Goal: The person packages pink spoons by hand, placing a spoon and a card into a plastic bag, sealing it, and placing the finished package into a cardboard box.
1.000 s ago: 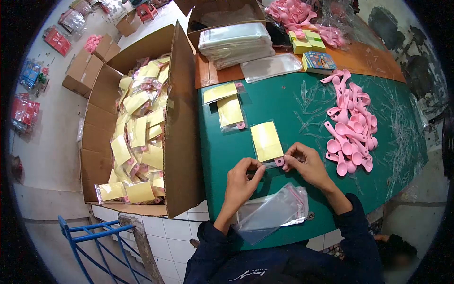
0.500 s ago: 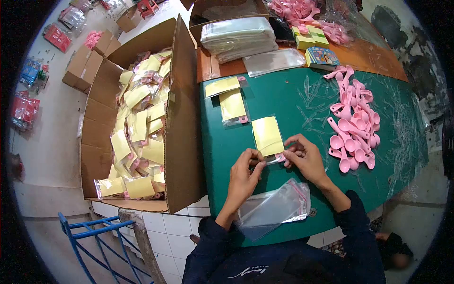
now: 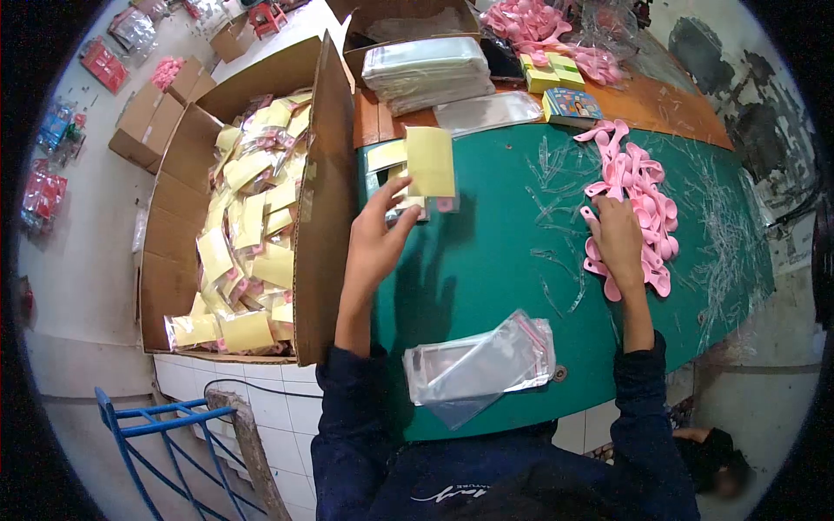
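My left hand (image 3: 380, 234) is at the left of the green table, its thumb and fingers apart. Just beyond its fingertips is a clear packet with a pale yellow card (image 3: 430, 163) and a bit of pink at its lower end. It overlaps other yellow-card packets (image 3: 387, 156). On the right, my right hand (image 3: 618, 239) reaches into a pile of pink measuring spoons (image 3: 643, 178). Its fingers are drawn together on a spoon by the pile's left edge; the fingertips are partly hidden. Near me lie clear plastic sleeves (image 3: 478, 365), overlapping one another.
A tall cardboard box (image 3: 326, 217) full of yellow-card packets stands left of the table. Stacked clear bags (image 3: 426, 69), small yellow blocks (image 3: 556, 74) and a printed card stack (image 3: 573, 106) sit at the back. Plastic scraps (image 3: 556, 217) lie near the spoons. A blue metal frame (image 3: 165, 417) stands lower left.
The yellow-card packet has gone from between both hands to the packets at the back left. My left hand moved up and left and opened; my right hand moved right onto the spoons.
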The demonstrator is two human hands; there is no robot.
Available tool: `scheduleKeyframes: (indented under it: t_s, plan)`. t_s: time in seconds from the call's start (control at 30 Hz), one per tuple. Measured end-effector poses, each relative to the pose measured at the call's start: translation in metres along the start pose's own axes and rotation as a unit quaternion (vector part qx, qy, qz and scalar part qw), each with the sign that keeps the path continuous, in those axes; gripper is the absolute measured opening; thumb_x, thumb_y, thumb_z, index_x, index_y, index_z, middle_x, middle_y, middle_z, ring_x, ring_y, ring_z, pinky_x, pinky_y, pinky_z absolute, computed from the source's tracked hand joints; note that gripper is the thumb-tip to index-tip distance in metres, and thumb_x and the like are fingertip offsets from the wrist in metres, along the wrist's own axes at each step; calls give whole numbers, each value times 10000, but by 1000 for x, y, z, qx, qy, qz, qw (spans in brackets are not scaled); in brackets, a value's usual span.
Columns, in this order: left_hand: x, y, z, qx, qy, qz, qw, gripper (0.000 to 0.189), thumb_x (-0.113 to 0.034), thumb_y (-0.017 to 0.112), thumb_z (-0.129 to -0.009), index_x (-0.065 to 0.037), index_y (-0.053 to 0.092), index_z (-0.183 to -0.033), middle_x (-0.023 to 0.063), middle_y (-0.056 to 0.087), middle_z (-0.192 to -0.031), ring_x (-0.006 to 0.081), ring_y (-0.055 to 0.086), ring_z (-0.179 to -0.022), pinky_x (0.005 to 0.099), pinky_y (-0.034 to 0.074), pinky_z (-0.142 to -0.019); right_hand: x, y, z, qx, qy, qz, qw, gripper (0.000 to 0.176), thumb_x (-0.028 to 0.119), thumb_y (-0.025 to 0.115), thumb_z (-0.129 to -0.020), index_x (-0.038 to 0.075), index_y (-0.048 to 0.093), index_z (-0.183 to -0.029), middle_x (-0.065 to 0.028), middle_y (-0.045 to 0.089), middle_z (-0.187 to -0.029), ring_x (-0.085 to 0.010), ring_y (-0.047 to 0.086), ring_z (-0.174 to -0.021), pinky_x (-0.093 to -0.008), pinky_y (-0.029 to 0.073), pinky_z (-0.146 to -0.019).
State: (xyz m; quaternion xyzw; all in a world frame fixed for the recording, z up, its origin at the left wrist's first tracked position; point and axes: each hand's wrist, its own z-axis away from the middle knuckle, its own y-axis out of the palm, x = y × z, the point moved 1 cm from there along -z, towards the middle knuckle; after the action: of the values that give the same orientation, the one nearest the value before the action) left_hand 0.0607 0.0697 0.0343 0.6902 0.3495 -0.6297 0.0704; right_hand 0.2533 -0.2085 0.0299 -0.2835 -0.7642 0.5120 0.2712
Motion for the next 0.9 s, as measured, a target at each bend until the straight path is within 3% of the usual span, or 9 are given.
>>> scheduleKeyframes:
  t_s: [0.07,0.13,0.27,0.37,0.47,0.57,0.67,0.77,0.9]
  plan:
    - [2,0,8,-101,142,-332,927,354,-153,604,-826,-34,526,-1150,168,582,-1067,287,592,-959,342,477,-791,-2,4,3,5,-19,28,999,225,99,617,-747,3,546,-937,-135,580,-909,-331,514,-845,-430,417,-738]
    - [-22,5,34,24,71,-189,979,290,-141,620,-813,-34,555,-1074,163,579,-1002,266,594,-902,330,484,-747,-6,7,0,18,-10,27,999,210,96,605,-735,9,546,-916,-144,584,-873,-329,519,-838,-443,408,-741]
    - [-54,49,108,189,3,-187,964,280,-161,662,-778,-43,544,-1002,125,548,-872,248,592,-819,325,481,-677,-20,16,-6,24,8,20,999,199,76,549,-715,5,574,-900,-182,592,-820,-360,545,-797,-477,404,-709]
    - [-44,69,126,157,78,-237,956,318,-152,681,-751,-52,534,-1015,117,534,-837,253,594,-813,340,479,-669,-27,6,-11,48,63,-21,997,182,82,530,-731,6,601,-880,-212,597,-830,-373,562,-782,-488,407,-683]
    - [-33,65,118,205,32,-92,974,300,-132,688,-733,-42,546,-981,117,565,-844,272,599,-800,363,477,-666,-51,-9,-9,-136,61,-67,987,161,124,526,-795,11,602,-879,-191,605,-840,-359,561,-769,-463,417,-682]
    - [-38,57,109,216,56,-119,968,203,-133,668,-756,-34,575,-906,108,606,-858,273,605,-785,359,477,-651,-36,-55,-10,-281,56,93,954,159,142,522,-850,19,610,-901,-150,615,-845,-279,580,-741,-378,439,-670]
    - [-46,53,103,273,-41,-150,949,144,-145,655,-773,-46,624,-874,96,633,-868,259,612,-773,356,483,-652,1,-83,-3,-275,94,-157,944,115,103,561,-864,13,614,-909,-55,590,-778,-128,556,-705,-260,438,-640]
    - [-31,56,106,228,48,-92,968,161,-154,634,-795,-84,665,-937,95,629,-927,255,616,-785,350,492,-678,21,-75,8,-12,78,-448,891,122,82,577,-829,31,624,-929,-35,615,-823,-91,544,-757,-231,427,-675]
    - [-43,52,104,228,56,-124,964,221,-147,631,-799,-104,666,-1012,109,614,-989,261,618,-825,331,499,-719,53,-58,15,205,-35,-450,869,117,102,637,-776,3,621,-836,-36,611,-683,-74,560,-633,-222,434,-575]
